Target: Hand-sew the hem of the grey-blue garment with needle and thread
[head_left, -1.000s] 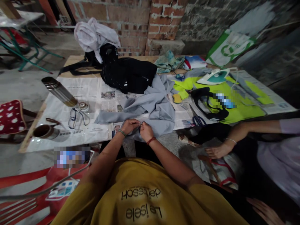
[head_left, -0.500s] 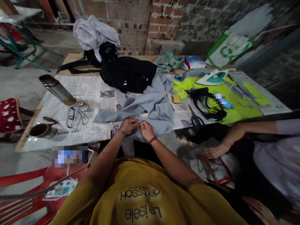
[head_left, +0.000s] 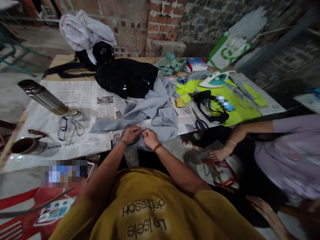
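Observation:
A crumpled grey cloth (head_left: 163, 111) stretches across the newspaper-covered table and hangs over its front edge. My left hand (head_left: 131, 134), with a green bead bracelet at the wrist, pinches the cloth near that edge. Close beside it my right hand (head_left: 150, 138), wearing a red bead bracelet, is closed on the same cloth. The fingertips of both hands almost meet; anything small between them is too fine to make out. Scissors (head_left: 200, 122) with dark handles lie to the right of the cloth, apart from my hands.
Left on the table are a steel flask (head_left: 43, 97), its lid, eyeglasses (head_left: 68, 128) and a mug (head_left: 27, 146). A black bag (head_left: 127, 78) lies behind the cloth. Rightward are a black headset strap (head_left: 210, 108), an iron (head_left: 215, 80) and yellow-green fabric (head_left: 242, 108). Another person's hand (head_left: 221, 153) is at right.
The whole view has shifted, so the table and its objects appear further left. Both hands keep hold of the grey cloth in nearly the same pose.

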Demonstrator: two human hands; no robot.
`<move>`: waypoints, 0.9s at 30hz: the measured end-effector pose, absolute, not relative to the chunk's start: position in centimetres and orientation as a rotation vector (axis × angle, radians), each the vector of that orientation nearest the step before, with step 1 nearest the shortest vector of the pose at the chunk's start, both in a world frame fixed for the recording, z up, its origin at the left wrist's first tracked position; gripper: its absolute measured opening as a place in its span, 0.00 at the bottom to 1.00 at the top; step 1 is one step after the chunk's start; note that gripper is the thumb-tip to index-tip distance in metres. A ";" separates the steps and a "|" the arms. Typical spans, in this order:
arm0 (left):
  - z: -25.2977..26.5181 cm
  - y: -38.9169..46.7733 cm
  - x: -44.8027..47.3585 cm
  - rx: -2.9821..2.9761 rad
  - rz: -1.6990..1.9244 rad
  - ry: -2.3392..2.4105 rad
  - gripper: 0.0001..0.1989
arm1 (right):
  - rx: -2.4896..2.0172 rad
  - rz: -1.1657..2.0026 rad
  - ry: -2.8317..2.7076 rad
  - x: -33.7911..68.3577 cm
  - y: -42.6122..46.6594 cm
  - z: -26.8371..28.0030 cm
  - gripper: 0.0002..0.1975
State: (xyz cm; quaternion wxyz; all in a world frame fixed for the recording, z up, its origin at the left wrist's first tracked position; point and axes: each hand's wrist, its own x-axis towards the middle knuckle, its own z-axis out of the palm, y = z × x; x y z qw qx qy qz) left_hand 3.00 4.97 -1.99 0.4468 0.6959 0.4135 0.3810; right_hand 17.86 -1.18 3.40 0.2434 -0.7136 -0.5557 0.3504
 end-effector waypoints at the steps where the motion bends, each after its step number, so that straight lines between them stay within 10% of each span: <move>1: -2.0 5.0 3.0 1.740 0.936 1.021 0.07 | -1.955 0.928 -1.517 17.7 -0.9 3.4 0.14; 8: -2.0 4.7 3.4 1.763 0.917 1.112 0.05 | -1.835 0.981 -1.661 20.4 -1.2 4.6 0.14; 15: -2.5 4.5 3.7 1.738 0.988 1.043 0.04 | -1.749 0.291 -1.703 26.8 2.9 7.6 0.13; 27: -2.0 4.4 3.6 1.731 0.990 1.061 0.04 | -1.758 1.467 -1.393 21.9 5.2 5.9 0.07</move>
